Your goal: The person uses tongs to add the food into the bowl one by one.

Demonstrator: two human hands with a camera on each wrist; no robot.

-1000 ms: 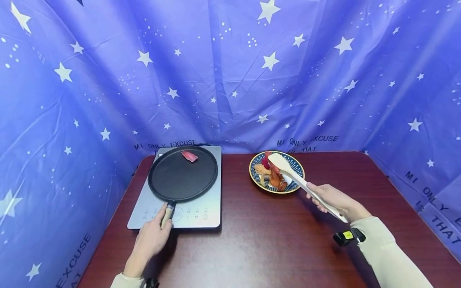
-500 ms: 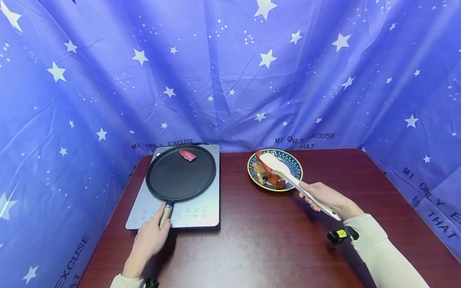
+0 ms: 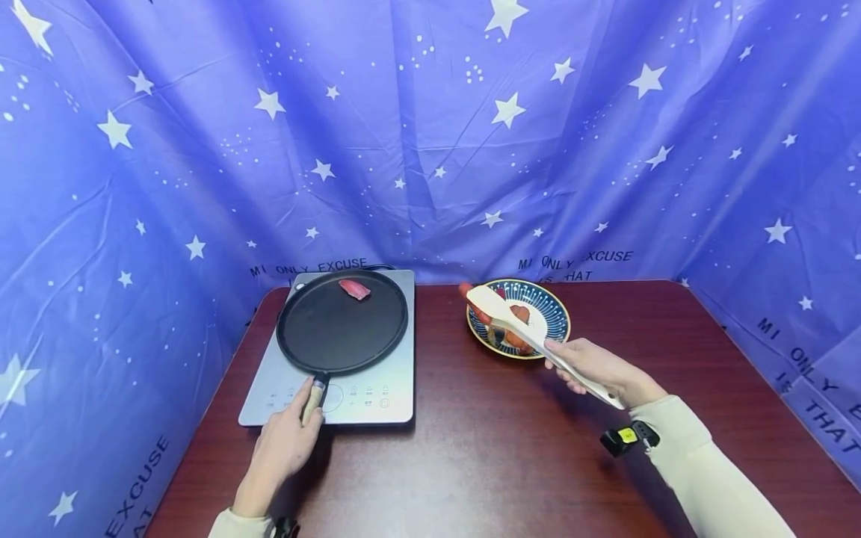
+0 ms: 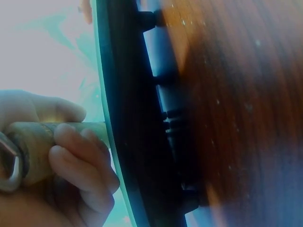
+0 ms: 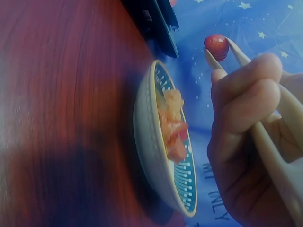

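My left hand point(image 3: 285, 437) grips the wooden handle point(image 3: 312, 403) of a round black frying pan point(image 3: 336, 332). One pink-red slice of meat point(image 3: 354, 289) lies near the pan's far edge. In my right hand point(image 3: 602, 368) is a pair of cream tongs point(image 3: 514, 323). Their tips pinch a red piece of food that looks like a scored sausage point(image 5: 217, 46), held above the left rim of a blue patterned plate point(image 3: 557, 317). Brown and orange food pieces point(image 3: 519, 329) stay on that plate, partly hidden by the tongs.
Under the pan is a silver induction cooker point(image 3: 397, 400) with touch controls along its front. Dark red tabletop point(image 3: 457, 418) lies between cooker and plate. A blue curtain point(image 3: 430, 149) with stars stands close behind and at both sides.
My right hand has moved left with the tongs, carrying the red sausage-like piece from over the plate's middle to its left rim. My left hand stays on the pan handle.
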